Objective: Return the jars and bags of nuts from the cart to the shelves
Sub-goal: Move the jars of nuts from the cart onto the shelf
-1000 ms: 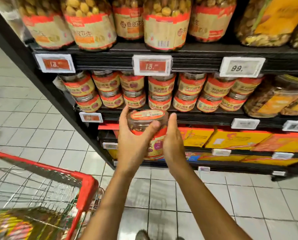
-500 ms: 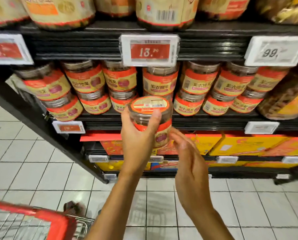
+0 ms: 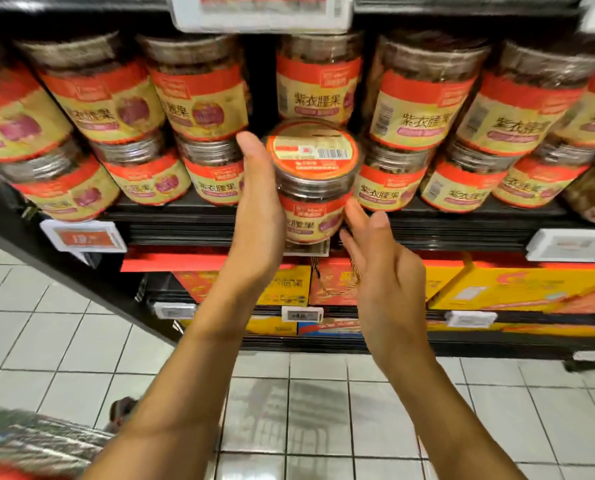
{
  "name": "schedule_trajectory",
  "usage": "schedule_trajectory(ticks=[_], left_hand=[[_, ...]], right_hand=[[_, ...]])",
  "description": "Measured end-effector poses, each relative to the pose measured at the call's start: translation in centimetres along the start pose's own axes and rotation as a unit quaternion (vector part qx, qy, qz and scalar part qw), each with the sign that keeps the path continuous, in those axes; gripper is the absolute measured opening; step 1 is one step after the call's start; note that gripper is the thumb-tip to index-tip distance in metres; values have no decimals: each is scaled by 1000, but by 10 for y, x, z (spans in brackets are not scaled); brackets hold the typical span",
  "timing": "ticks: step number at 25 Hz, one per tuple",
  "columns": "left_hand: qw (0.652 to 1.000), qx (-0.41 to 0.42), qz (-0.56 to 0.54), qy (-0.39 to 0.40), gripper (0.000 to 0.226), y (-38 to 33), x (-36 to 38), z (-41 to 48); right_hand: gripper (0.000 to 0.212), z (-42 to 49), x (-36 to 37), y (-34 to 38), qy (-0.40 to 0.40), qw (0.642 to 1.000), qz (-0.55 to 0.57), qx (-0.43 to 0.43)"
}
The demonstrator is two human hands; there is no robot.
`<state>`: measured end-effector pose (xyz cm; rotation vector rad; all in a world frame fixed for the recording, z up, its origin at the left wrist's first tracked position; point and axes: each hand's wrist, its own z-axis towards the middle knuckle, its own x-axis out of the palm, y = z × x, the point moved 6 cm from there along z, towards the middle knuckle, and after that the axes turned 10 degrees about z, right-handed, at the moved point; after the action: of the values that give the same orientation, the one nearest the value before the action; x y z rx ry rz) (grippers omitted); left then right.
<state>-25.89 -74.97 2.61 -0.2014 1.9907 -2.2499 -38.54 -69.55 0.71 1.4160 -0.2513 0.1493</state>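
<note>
We see the left hand (image 3: 258, 216) at frame centre gripping a clear round plastic jar with a red-and-cream label and a barcode sticker on its lid (image 3: 311, 181). The palm lies along the jar's left side and the thumb points up by the lid. The other fingers are hidden behind the jar, so we cannot tell how they lie. The jar is upright, tilted slightly toward us, and held in front of the black metal shelf edge (image 3: 462, 226), not resting on it.

The right hand (image 3: 386, 282) is released, with straight fingers near the jar's lower right. We cannot tell whether the tips touch it.

The shelf behind is packed with matching jars in 2 stacked layers. 1 upper jar (image 3: 318, 84) sits directly above the held one. A lower jar on the left (image 3: 216, 174) and a lower jar on the right (image 3: 386, 181) flank it closely. The held jar hides whatever is between them.

A white price tag holder (image 3: 261, 12) hangs at the top centre, and another with a red card (image 3: 83, 237) is on the shelf edge at left.

Below, yellow and red cardboard gift boxes (image 3: 517, 285) fill the next shelf. The white tiled floor (image 3: 64, 341) covers the lower frame. The blurred red-rimmed wire cart (image 3: 29, 441) is at lower left, with a shoe tip (image 3: 123, 410) beside it.
</note>
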Motion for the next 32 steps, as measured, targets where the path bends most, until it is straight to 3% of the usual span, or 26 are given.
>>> schedule_trajectory(ticks=[5, 8, 11, 13, 16, 23, 27, 32], left_hand=[[1000, -31, 3, -3, 65, 13, 0, 23], [998, -38, 40, 6, 63, 11, 2, 30], [997, -49, 52, 26, 49, 12, 4, 3], [998, -51, 35, 8, 56, 21, -2, -21], [1000, -26, -3, 11, 58, 30, -7, -32], [994, -36, 98, 29, 64, 15, -14, -30], [994, -45, 92, -27, 23, -38, -34, -48], [998, -66, -5, 11, 36, -121, -52, -78]], right_hand=[[26, 22, 9, 6, 15, 1000, 4, 19], [49, 36, 10, 3, 7, 999, -33, 23], [54, 34, 4, -8, 4, 998, -56, 33], [60, 27, -2, -11, -14, 997, -61, 36], [59, 29, -1, -14, -5, 997, -71, 29], [48, 35, 2, -6, -32, 995, -87, 37], [36, 19, 8, 45, -6, 994, -96, 43], [39, -13, 10, 141, 63, 997, -44, 24]])
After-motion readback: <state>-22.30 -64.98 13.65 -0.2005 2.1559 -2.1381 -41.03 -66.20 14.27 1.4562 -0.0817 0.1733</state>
